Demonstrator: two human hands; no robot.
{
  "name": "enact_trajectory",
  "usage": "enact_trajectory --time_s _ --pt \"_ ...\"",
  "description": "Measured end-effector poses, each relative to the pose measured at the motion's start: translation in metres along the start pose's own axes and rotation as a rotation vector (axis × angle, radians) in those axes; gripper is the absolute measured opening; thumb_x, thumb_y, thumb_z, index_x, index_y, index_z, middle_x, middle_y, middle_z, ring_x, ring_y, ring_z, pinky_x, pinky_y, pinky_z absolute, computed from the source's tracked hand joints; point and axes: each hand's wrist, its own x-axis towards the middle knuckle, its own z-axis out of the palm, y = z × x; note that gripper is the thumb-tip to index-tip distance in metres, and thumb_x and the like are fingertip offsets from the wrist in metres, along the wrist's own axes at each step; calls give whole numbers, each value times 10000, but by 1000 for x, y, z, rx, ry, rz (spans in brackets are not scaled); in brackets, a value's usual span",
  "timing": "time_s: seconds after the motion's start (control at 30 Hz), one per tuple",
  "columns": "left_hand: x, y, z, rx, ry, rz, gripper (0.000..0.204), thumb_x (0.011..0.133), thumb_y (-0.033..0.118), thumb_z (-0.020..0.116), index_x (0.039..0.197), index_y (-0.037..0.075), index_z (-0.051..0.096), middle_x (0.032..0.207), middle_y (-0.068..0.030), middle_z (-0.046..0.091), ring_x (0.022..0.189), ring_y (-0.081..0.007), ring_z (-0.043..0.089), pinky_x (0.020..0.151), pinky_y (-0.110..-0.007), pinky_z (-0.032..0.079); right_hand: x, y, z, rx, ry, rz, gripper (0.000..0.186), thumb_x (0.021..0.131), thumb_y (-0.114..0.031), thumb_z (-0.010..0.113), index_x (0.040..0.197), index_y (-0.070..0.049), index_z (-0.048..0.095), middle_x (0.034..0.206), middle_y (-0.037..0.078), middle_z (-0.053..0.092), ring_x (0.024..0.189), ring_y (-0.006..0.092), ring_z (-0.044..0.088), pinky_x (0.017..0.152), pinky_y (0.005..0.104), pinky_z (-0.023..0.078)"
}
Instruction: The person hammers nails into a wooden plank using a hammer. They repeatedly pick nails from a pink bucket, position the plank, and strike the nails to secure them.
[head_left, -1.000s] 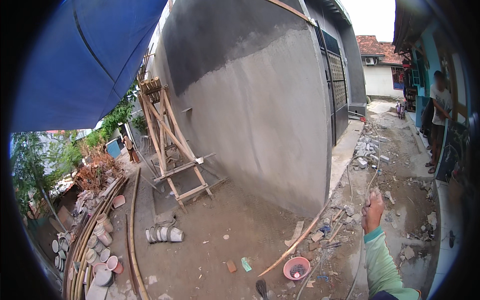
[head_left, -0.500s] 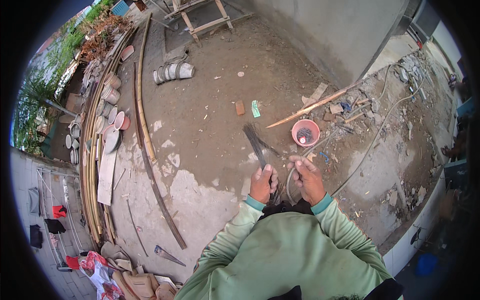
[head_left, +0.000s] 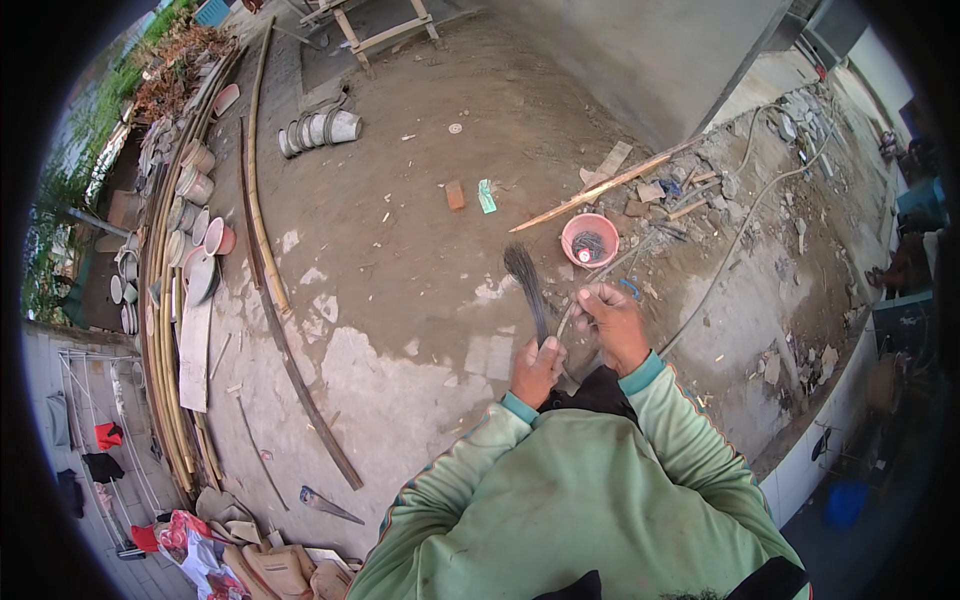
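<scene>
Left hand gripped our dark wire bundle low, strands fanning far-left; right hand pinched a wire beside it. Pink bucket sat farther off on dirt.

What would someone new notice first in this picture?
Both hands at the centre: the left hand grips a dark bundle of thin wires that fans upward, and the right hand pinches strands beside it. Just beyond sits a pink bowl on the dirt, and long bamboo poles line the left side.
</scene>
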Motion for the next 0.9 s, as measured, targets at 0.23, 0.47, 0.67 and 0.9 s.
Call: enact_trajectory --time_s 0.23,0.47,0.67,0.9 --pt "19 -34 -8 118 -1 34 377 1057 399 572 926 47 600 683 25 519 545 -68 447 491 -247 347 2 -13 -28 507 221 -218 157 1060 -259 569 1125 -120 603 669 -70 456 554 74 408 516 239 352" --pt "42 -70 -32 803 -97 175 421 1038 394 534 1094 -7 650 869 -175 720 797 -345 686 745 -434 520 -16 -188 -145 586 396 -686 170 1082 -212 500 1171 -73 542 650 -63 331 527 69 306 488 253 268" --pt "70 -127 -95 1151 -153 58 490 1017 431 522 1193 -2 668 1028 -258 717 998 -442 677 890 -476 514 -98 -316 -381 249 829 -1072 235 1084 -185 512 1270 -46 553 689 -55 389 545 65 333 502 257 264" --pt "102 -147 -41 1252 -312 -24 547 1013 451 524 1275 -14 643 1176 -319 671 1131 -484 629 1002 -526 481 -187 -252 -476 -836 1231 -786 330 1083 -333 524 1233 -71 657 764 -77 436 615 19 357 535 218 286"
